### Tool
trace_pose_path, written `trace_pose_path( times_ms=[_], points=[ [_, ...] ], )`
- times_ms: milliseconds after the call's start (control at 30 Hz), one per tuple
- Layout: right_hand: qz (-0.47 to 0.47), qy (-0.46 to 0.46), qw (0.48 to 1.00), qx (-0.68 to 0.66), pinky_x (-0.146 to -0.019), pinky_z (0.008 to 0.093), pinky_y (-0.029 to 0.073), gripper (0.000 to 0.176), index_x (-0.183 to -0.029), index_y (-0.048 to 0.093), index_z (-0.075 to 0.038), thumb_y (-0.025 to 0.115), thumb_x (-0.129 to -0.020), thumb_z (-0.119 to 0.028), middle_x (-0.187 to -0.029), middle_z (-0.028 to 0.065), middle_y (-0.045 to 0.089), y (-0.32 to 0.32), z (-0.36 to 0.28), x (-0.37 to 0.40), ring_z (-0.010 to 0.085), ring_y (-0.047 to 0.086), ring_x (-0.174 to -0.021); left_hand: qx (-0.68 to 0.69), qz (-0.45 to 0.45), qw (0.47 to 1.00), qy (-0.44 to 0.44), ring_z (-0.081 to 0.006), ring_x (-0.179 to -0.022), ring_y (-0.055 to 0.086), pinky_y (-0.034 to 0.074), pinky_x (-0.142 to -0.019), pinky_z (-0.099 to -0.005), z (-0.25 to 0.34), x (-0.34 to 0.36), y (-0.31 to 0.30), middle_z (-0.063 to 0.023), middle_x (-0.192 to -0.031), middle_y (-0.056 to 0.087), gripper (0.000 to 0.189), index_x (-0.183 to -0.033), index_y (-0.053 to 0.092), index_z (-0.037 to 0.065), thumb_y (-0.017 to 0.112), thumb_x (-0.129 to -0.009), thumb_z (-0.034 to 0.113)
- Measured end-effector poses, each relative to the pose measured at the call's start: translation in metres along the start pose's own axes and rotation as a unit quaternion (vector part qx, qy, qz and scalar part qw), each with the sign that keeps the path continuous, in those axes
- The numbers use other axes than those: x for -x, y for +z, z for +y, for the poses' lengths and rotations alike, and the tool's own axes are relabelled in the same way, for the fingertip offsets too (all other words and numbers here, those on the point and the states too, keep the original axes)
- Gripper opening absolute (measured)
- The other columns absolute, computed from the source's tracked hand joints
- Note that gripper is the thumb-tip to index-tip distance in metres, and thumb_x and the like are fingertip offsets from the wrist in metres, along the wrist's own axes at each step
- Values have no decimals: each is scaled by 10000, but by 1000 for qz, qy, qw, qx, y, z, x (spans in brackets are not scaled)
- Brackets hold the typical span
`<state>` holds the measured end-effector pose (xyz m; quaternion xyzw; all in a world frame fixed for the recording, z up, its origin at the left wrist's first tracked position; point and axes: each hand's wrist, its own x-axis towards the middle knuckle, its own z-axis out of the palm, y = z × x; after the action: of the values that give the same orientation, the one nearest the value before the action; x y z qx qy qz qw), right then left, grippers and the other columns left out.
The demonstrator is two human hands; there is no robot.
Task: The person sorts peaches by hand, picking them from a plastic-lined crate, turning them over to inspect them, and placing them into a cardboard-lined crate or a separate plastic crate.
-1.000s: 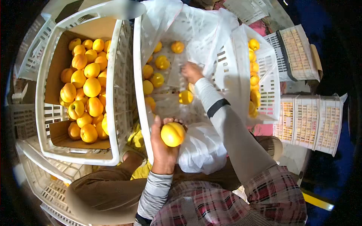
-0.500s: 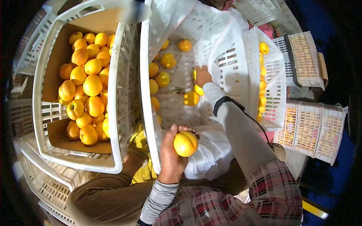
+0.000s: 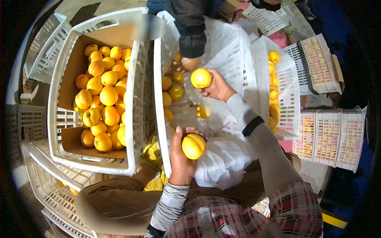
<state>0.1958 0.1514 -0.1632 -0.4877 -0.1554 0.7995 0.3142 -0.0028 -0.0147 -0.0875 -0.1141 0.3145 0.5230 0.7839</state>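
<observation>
In the head view, my left hand (image 3: 181, 162) is closed around a yellow peach (image 3: 193, 146), held low over the near end of the lined white crate (image 3: 157, 107). My right hand (image 3: 219, 86) grips another yellow peach (image 3: 201, 78), raised above the middle of that crate. Below my hands, several peaches lie on the crate's floor, mostly along its left side; one loose peach (image 3: 203, 111) sits between my two hands. Thin white plastic sheeting (image 3: 222, 162) lines the crate and bunches up at its near end.
Another person's hand (image 3: 189, 64), in a dark sleeve, reaches into the crate's far end. At left stands a white crate (image 3: 52, 115) with cardboard lining, piled with peaches. A crate with a row of peaches (image 3: 274, 92) is at right, with stacked crates (image 3: 327, 137) beyond.
My right hand has come up from the crate floor with a peach in it. A co-worker's arm has entered from the top. My left hand still holds its peach.
</observation>
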Motion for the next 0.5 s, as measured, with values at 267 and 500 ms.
trace_pose_path(
  times_ms=[267, 500],
  points=[
    [-126, -42, 991, 17, -601, 289, 445, 486, -1184, 460, -52, 396, -868, -416, -1078, 138, 544, 34, 8, 61, 247, 550, -824, -152, -41, 986, 51, -195, -813, 551, 471, -723, -320, -1, 1, 4, -100, -1049, 528, 484, -1228, 415, 23, 437, -895, 373],
    [-266, -60, 960, 68, -992, 350, 331, 475, -1298, 327, 9, 427, -910, -245, -1289, 125, 420, 65, 10, 116, 219, 415, -1183, -134, -84, 986, 50, -158, -719, 575, 503, -598, -273, 1, 4, 6, -95, -971, 536, 447, -1236, 357, 95, 526, -866, 281]
  ],
)
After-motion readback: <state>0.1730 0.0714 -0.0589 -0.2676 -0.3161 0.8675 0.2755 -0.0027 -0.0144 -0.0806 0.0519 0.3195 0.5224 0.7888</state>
